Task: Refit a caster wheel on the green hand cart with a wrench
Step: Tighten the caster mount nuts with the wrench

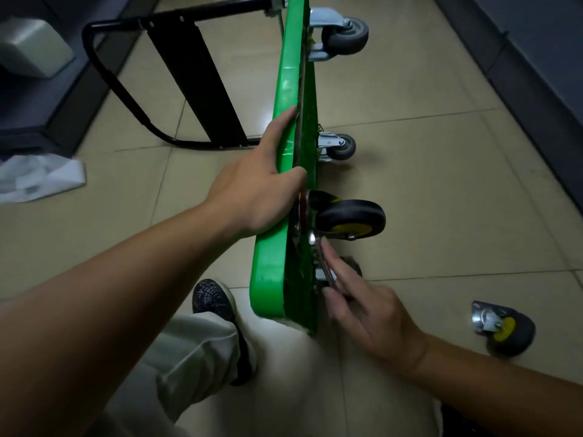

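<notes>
Green plastic hand cart (pixel 285 89) standing up on its side on the tiled floor (pixel 441 184), wheels sticking out sideways. Left hand (pixel 262 187) gripping the top edge of the cart, fingers (pixel 280 119) curled tight over the green rim to hold it steady. Right hand (pixel 366 304) wrapped around a thin silver metal wrench (pixel 321 260), with the pointing finger laid flat along it. Wrench head sitting just past the fingertips, right at the plate of the black caster wheel with the yellow hub (pixel 350 219).

Black and yellow wheel already up against the cart, just beyond the right fingers and just under the left ones. So the wheel looks put back in place. Tightening seems to be the step going on now. Too blurry to tell if every bolt is in or snug.

Two grey wheels (pixel 345 36) farther off, past the left fingers, fixed on already. One more black and yellow caster (pixel 501 326) lying loose on the floor, off to the side of the right hand, not on the cart.

Still left, most likely: finish the bolts and set the cart down on its wheels.
</notes>
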A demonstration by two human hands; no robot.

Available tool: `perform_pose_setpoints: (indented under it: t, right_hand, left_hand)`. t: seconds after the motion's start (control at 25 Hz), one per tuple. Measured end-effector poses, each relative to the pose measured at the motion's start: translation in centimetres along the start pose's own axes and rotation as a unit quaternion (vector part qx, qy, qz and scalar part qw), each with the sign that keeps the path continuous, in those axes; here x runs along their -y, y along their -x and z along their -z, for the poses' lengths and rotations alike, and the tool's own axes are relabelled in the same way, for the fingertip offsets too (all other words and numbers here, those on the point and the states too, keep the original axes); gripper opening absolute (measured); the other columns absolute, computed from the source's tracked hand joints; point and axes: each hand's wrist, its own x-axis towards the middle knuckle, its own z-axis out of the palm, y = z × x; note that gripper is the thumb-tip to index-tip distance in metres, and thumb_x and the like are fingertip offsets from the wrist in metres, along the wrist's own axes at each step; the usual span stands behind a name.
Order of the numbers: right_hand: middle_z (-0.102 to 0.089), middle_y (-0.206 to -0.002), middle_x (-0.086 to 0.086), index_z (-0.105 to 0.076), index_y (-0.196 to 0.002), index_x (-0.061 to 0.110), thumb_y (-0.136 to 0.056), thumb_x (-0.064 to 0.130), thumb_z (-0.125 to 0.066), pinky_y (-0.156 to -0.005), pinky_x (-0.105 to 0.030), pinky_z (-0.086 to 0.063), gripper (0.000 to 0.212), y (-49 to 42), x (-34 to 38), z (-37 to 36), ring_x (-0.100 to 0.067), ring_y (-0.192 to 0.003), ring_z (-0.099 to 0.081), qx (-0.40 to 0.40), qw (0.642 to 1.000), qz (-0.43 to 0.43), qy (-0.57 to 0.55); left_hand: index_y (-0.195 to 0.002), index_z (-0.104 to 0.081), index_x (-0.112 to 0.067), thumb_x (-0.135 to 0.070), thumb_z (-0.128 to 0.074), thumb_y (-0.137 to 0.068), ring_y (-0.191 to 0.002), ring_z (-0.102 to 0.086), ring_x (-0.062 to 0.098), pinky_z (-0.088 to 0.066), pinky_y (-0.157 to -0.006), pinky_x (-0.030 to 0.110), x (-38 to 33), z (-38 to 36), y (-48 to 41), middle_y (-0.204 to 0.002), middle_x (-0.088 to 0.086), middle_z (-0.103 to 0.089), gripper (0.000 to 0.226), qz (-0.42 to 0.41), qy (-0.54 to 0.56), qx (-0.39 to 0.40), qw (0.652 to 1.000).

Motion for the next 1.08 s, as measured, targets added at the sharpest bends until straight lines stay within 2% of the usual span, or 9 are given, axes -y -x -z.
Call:
perform_pose_setpoints:
  t: [0.04,0.16,0.24,0.4,0.56,0.68,0.88,1.0,1.08]
  right_hand:
    - [-0.071,-0.098,0.003,-0.030,-0.156,0.022,-0.104,0.023,-0.050,-0.080,-0.022,-0.057,0.055,-1.0,-1.3,-0.4,-0.006,-0.068,-0.062,-0.015,0.999,0.043,0.011]
    - [-0.069,-0.095,-0.016,-0.023,-0.158,0.028,-0.106,0.019,-0.048,-0.072,-0.037,-0.056,0.059,-2.7,-4.2,-1.4,-0.025,-0.074,-0.066,-0.027,0.995,0.096,0.023]
    - [-0.067,-0.088,-0.014,-0.025,-0.157,0.030,-0.105,0.017,-0.047,-0.070,-0.038,-0.056,0.057,-3.0,-5.7,-2.0,-0.028,-0.072,-0.064,-0.027,0.991,0.118,0.048]
    - [-0.071,-0.107,-0.017,-0.032,-0.151,0.027,-0.097,0.002,-0.056,-0.083,-0.040,-0.059,0.063,-3.8,-7.7,-2.5,-0.036,-0.090,-0.070,-0.018,0.983,0.168,0.068]
    - [-0.070,-0.092,-0.016,-0.030,-0.150,0.025,-0.095,-0.002,-0.058,-0.080,-0.038,-0.059,0.068,-4.0,-7.7,-2.6,-0.035,-0.079,-0.067,-0.007,0.982,0.173,0.075]
    - [-0.063,-0.080,-0.011,-0.029,-0.153,0.022,-0.101,0.009,-0.054,-0.067,-0.038,-0.057,0.059,-3.7,-6.9,-1.9,-0.029,-0.066,-0.061,0.006,0.988,0.144,0.059]
    - [-0.062,-0.083,0.009,-0.033,-0.155,0.015,-0.102,0.018,-0.053,-0.075,-0.019,-0.053,0.057,-1.7,-1.4,-1.1,-0.002,-0.067,-0.058,0.035,0.998,0.019,-0.046]
    - [-0.057,-0.064,0.008,-0.025,-0.156,0.041,-0.103,0.015,-0.051,-0.062,-0.026,-0.055,0.063,-0.7,2.3,-1.2,-0.017,-0.057,-0.066,0.071,0.973,-0.136,-0.172]
    - [-0.057,-0.059,0.002,-0.026,-0.153,0.049,-0.104,0.017,-0.049,-0.055,-0.026,-0.051,0.062,-0.7,4.0,-0.9,-0.026,-0.055,-0.067,0.069,0.957,-0.199,-0.201]
  left_hand:
    - [-0.152,-0.007,-0.060,-0.037,-0.051,-0.089,-0.075,-0.066,0.024,-0.054,-0.067,0.039,0.0,0.0,0.0,-0.108,0.002,-0.066,0.080,0.000,0.000,0.000,1.000]
    - [-0.151,-0.009,-0.061,-0.038,-0.052,-0.086,-0.075,-0.066,0.022,-0.052,-0.065,0.038,0.0,0.1,0.0,-0.109,-0.001,-0.066,0.081,-0.001,0.002,0.000,1.000]
    - [-0.150,-0.011,-0.063,-0.040,-0.052,-0.081,-0.078,-0.067,0.023,-0.056,-0.071,0.045,-0.2,0.0,0.0,-0.111,-0.003,-0.066,0.084,0.002,0.014,0.003,1.000]
    - [-0.151,-0.014,-0.061,-0.034,-0.056,-0.084,-0.077,-0.069,0.021,-0.060,-0.068,0.051,-0.3,0.0,0.2,-0.104,-0.010,-0.064,0.084,0.011,0.031,0.001,0.999]
    - [-0.152,-0.015,-0.060,-0.022,-0.059,-0.094,-0.072,-0.067,0.019,-0.059,-0.068,0.049,-0.3,0.0,0.3,-0.096,-0.012,-0.060,0.083,0.022,0.015,-0.014,1.000]
    - [-0.151,-0.017,-0.060,-0.023,-0.059,-0.092,-0.075,-0.068,0.021,-0.059,-0.070,0.050,-0.4,-0.1,0.4,-0.098,-0.011,-0.062,0.082,0.018,0.018,-0.024,0.999]
    - [-0.150,-0.013,-0.064,-0.034,-0.055,-0.086,-0.081,-0.067,0.026,-0.056,-0.074,0.044,-0.5,0.3,0.6,-0.109,0.001,-0.067,0.082,0.024,0.008,-0.021,0.999]
    - [-0.153,-0.010,-0.059,-0.030,-0.053,-0.093,-0.075,-0.064,0.023,-0.048,-0.064,0.034,-0.8,0.0,0.6,-0.093,-0.001,-0.066,0.079,0.027,-0.016,-0.022,0.999]
    - [-0.153,-0.009,-0.059,-0.032,-0.051,-0.092,-0.081,-0.065,0.030,-0.050,-0.069,0.038,-1.0,-0.1,0.6,-0.103,0.005,-0.066,0.079,0.026,-0.016,-0.026,0.999]
